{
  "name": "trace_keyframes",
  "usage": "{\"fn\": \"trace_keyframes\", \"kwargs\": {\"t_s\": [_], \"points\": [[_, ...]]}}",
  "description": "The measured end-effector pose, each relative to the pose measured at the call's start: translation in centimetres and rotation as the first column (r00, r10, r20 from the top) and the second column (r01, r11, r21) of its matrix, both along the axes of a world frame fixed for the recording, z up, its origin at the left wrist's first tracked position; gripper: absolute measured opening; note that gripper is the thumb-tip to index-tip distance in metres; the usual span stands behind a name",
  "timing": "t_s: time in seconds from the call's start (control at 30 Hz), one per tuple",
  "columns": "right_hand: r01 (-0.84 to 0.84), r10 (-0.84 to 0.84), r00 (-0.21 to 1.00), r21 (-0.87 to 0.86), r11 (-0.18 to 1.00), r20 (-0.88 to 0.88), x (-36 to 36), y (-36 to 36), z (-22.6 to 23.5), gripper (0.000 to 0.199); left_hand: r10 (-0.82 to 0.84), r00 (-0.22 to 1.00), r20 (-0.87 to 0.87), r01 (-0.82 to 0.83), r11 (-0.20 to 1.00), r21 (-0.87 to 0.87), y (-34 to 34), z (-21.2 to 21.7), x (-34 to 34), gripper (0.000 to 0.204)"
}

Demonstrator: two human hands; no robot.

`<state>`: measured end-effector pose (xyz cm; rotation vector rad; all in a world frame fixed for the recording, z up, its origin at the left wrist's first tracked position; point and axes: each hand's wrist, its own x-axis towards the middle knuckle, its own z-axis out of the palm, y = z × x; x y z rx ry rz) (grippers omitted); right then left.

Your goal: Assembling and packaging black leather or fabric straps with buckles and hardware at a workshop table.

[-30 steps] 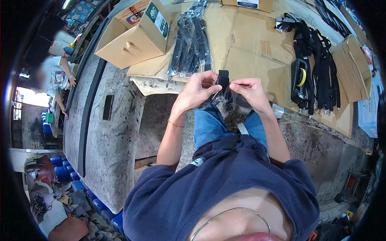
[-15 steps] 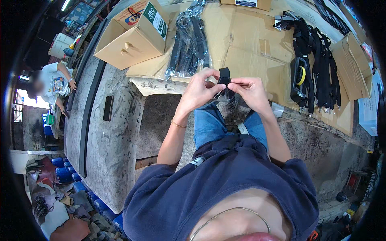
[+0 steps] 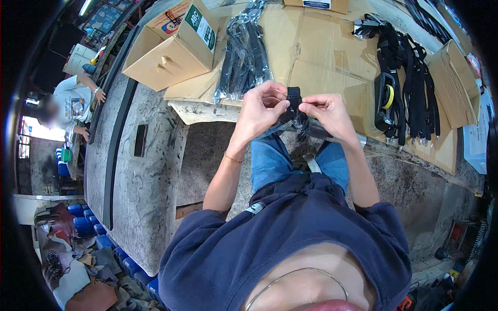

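My left hand (image 3: 260, 110) pinches one side of a folded black strap (image 3: 293, 94) in front of the table's near edge. My right hand (image 3: 330, 115) grips the strap's other side between thumb and fingertips. Shiny clear plastic (image 3: 298, 129) hangs around the black webbing below my fingers, above my lap. Just beyond my left hand, black straps in clear bags (image 3: 244, 59) lie on the cardboard-covered table (image 3: 316, 52). To the right, a bundle of loose black straps (image 3: 415, 93) with metal clips lies toward the table's edge.
An open cardboard box (image 3: 171, 62) stands at the back left. A black tape dispenser with a yellow roll (image 3: 388, 97) sits on the right, near another open box (image 3: 454, 85). On the grey side table are a phone (image 3: 140, 140) and a long black strip (image 3: 116, 150). Another person (image 3: 75, 101) stands far left.
The strap and both hands have shifted slightly to the right, and my right hand's fingers sit higher on it. At the far left, the other person's arms have moved.
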<state>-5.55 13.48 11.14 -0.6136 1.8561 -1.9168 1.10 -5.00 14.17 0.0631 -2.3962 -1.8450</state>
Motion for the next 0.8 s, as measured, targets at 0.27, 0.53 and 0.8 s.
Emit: {"fn": "trace_keyframes", "kwargs": {"t_s": [0.27, 0.53, 0.8], "points": [[-0.063, 0.072, 0.988, 0.072, 0.995, -0.138, -3.0, 0.5, 1.7, 0.02, 0.002, 1.0, -0.017, 0.002, 0.963, 0.268, 0.0, 0.3, -2.8, 0.037], [-0.053, 0.079, 0.922, 0.079, 0.995, -0.38, -6.0, 0.4, 10.8, 0.022, 0.055, 0.964, -0.262, 0.013, 0.967, 0.253, 0.5, 5.9, -5.3, 0.022], [-0.061, 0.076, 0.839, 0.046, 0.997, -0.538, -7.7, -2.0, 15.5, 0.022, 0.044, 0.951, -0.306, 0.057, 0.948, 0.312, -1.2, 10.2, -6.0, 0.019]]}}
